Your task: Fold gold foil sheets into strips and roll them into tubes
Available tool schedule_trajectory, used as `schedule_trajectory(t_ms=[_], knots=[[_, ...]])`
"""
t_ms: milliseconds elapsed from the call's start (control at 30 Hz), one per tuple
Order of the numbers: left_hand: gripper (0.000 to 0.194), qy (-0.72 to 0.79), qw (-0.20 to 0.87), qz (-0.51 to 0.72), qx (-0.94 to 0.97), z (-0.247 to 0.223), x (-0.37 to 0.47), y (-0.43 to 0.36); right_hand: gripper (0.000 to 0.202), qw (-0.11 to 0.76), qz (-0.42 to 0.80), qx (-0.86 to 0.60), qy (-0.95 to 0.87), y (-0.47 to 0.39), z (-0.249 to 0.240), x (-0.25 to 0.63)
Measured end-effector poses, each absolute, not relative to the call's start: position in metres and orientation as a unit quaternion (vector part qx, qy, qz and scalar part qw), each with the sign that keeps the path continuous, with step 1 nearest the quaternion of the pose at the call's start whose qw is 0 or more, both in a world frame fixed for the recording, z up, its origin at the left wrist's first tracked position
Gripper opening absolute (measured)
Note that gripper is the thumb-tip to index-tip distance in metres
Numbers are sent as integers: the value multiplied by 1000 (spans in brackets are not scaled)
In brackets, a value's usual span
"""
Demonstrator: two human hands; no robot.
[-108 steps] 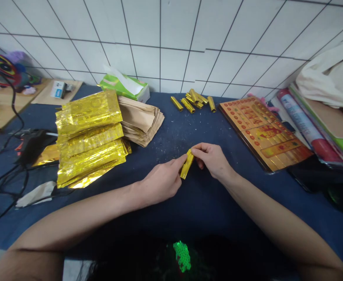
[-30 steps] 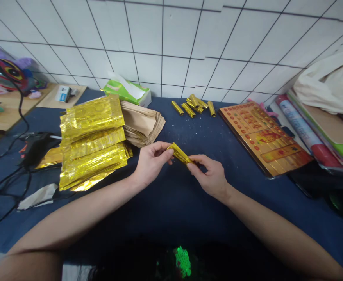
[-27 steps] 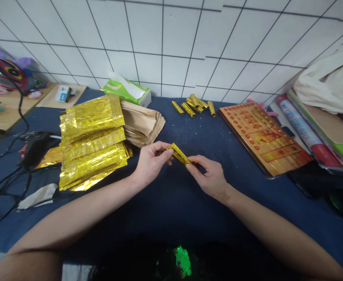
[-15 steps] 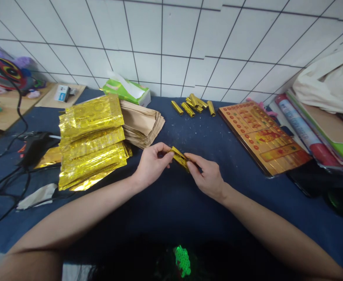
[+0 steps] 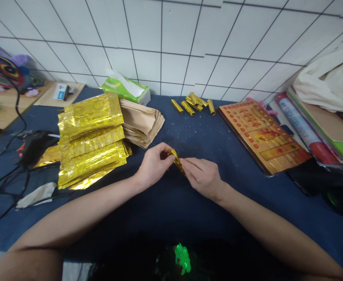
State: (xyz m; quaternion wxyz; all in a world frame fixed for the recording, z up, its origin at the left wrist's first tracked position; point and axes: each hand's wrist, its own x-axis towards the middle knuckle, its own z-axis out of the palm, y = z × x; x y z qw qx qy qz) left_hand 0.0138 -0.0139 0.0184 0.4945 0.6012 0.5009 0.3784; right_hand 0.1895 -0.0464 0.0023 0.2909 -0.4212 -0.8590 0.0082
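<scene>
Because the gold strip (image 5: 177, 162) appears to be thin foil-faced paper, treat it as very light, flexible and easily creased; its shiny face is probably slick. It is between the hands, over the near middle of the blue cloth (image 5: 171, 214), slanting down toward the right hand (image 5: 202, 175). The left hand (image 5: 154, 164) pinches its upper end between thumb and forefinger; the right hand pinches its side lower down, fingers bunched. Hold by the ends or folded edges; pressure at mid-length would likely flatten it. Beyond it lie small gold rolls (image 5: 192, 102), likely hollow and crushable. To the left, gold sheets (image 5: 92, 136) overlap brown paper (image 5: 140, 123); to the right is a printed pack (image 5: 265, 136).
</scene>
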Motion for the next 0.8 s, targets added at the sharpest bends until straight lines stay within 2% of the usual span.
schedule_trajectory(t_ms=[100, 300, 433, 600, 700, 800], knots=[[6, 497, 509, 376, 594, 18, 14, -14, 27, 308, 50, -427, -849, -47, 0, 188], [14, 476, 526, 423, 564, 17, 14, -12, 37, 344, 236, -512, -751, -47, -2, 183], [15, 475, 544, 440, 534, 19, 15, -12, 26, 347, 333, -529, -699, -45, 3, 181], [15, 470, 556, 439, 526, 18, 14, -12, 20, 363, 304, -507, -720, -45, 9, 181], [23, 446, 565, 433, 542, 18, 14, -12, 20, 367, 273, -491, -742, -45, 9, 181], [14, 447, 573, 406, 554, 19, 13, -11, 24, 373, 247, -483, -753, -45, 6, 182]])
